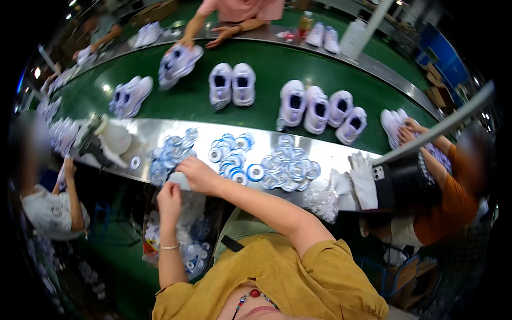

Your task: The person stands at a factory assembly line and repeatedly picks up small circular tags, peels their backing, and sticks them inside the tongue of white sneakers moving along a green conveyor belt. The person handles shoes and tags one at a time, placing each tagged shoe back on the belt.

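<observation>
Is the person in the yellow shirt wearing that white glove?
No, the white glove lies on the metal counter, and both the left hand and right hand are bare.

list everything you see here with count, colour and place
belt: one, green, upper middle
metal ledge: one, silver, belt's near edge
shoes: many, pale lilac-white, mostly on belt
blue-rimmed discs: many, clear and blue, heaped on ledge
gloves: count unclear, white, ledge's right end
black container: one, black, right of gloves
white vessel: one, white, ledge's left end
white bottle: one, white, beyond belt
co-workers: at least four, pink, orange, white, grey tops, around belt
whitish item: one, kind unclear, between hands
left hand: one, bare, below ledge's near edge
right hand: one, bare, by left disc heap
</observation>
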`<state>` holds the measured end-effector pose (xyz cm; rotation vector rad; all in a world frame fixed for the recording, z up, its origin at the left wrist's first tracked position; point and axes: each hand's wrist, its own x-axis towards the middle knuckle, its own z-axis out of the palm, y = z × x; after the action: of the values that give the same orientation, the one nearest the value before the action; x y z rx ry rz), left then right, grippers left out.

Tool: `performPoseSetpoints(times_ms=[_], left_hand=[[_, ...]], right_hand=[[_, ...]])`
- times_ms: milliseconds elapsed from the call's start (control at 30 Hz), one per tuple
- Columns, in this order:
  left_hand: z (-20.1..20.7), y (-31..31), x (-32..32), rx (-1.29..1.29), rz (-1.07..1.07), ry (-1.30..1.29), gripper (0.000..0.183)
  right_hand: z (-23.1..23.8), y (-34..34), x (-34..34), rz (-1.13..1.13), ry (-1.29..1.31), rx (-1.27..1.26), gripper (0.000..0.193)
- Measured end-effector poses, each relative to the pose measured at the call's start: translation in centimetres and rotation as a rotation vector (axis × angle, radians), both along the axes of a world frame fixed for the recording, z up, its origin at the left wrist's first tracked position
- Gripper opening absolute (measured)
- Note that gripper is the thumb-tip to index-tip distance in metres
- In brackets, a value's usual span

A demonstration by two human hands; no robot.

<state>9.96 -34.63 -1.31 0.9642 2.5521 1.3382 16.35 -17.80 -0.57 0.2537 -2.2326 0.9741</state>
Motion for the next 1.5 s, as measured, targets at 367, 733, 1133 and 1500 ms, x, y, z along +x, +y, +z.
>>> performPoseSetpoints(times_ms=[367, 733, 1133, 1500], left_hand=[[15.0, 17.7, 9.1, 0.215, -0.571, -0.024, 0.007], [2.0, 40.4, 19.1, 0.14, -0.676, 0.568, 0.045], [3.4, 43.8, 22.0, 0.215, -0.643, 0.805, 0.037], [-0.3, 46.6, 20.9, 0.188, -0.657, -0.856, 0.015]], right_hand=[[11.8, 12.1, 16.1, -0.209, 0.012, -0.38, 0.012], [1.9, 28.5, 31.0, -0.717, -0.164, -0.873, 0.014], [-1.2, 33.0, 33.4, -1.204, -0.248, -0.099, 0.011], [0.5, 32.5, 32.4, -1.179, -0.424, 0.043, 0.012]])
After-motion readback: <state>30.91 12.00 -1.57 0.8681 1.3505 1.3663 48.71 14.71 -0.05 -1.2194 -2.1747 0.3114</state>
